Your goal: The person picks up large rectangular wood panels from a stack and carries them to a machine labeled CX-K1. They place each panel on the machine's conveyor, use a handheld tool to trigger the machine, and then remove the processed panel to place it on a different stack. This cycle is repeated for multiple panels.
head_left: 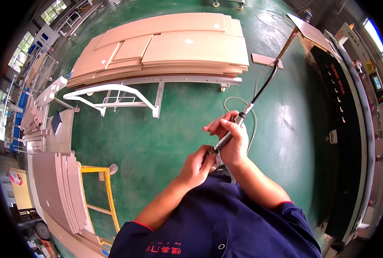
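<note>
A slim metal tool [224,141], silver and black and roughly tube-shaped, slants across in front of my chest; its exact kind I cannot make out. My left hand [195,167] is closed round its lower end, thumb and fingers pinching near a fitting. Higher up, my right hand [235,144] holds the shaft against the palm, with its fingers curled and the thumb over the top. From the tool's upper end a black hose [266,81] runs up and away to the right. My fingers partly hide the lower end and the grip.
Stacked wood-coloured panels [174,49] lie on a cart with a white handle [109,88] ahead. More panels [56,189] stand at the left beside a yellow frame [107,189]. A long black machine [341,142] runs along the right. A thin pale hose [255,124] loops on the green floor.
</note>
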`<state>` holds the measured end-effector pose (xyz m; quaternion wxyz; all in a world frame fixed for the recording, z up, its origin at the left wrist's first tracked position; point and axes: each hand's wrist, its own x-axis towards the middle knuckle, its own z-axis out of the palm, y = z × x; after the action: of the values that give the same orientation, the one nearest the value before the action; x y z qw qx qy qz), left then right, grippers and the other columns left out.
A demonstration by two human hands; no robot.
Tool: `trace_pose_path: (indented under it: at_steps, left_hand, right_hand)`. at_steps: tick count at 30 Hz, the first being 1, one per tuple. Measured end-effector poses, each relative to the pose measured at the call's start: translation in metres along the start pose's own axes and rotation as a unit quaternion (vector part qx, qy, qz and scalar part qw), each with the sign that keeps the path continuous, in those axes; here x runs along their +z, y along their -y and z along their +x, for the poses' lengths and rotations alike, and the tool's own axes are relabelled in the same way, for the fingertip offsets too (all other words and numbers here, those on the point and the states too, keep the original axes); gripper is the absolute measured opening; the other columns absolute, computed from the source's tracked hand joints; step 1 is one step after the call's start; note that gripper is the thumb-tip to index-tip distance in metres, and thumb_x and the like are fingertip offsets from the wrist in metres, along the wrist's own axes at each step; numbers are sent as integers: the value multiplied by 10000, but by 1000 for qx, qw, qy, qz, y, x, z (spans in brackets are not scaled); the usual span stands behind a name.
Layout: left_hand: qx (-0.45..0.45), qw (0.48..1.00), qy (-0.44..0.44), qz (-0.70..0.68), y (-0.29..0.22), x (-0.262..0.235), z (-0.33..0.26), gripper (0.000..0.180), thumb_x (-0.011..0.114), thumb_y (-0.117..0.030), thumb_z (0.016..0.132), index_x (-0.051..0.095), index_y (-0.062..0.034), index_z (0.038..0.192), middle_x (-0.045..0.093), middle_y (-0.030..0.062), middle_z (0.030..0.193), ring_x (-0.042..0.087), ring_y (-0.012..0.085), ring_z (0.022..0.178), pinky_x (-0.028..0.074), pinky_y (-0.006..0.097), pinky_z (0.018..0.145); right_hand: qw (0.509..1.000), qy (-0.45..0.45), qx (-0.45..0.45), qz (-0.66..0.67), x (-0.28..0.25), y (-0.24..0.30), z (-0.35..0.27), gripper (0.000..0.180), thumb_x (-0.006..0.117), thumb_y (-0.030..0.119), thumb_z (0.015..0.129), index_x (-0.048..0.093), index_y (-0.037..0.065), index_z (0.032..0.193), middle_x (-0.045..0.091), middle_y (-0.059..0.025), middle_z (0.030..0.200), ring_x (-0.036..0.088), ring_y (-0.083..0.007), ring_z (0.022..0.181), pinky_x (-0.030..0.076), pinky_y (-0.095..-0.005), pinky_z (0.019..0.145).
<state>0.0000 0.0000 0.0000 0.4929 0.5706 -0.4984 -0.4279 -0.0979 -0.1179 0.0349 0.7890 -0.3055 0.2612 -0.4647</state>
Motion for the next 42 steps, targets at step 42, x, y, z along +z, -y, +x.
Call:
trace_pose_path:
  at_steps: [42]
  left_hand:
    - [76,995,46,36,-33,-48,537,201,669,-173,914,587,-4,986,645,140,766,644,260,655,494,355,605]
  right_hand:
    - [995,27,12,-94,-74,157,451,778,748,28,820,290,5,1449,649,-85,956,649,-200,952,507,-345,830]
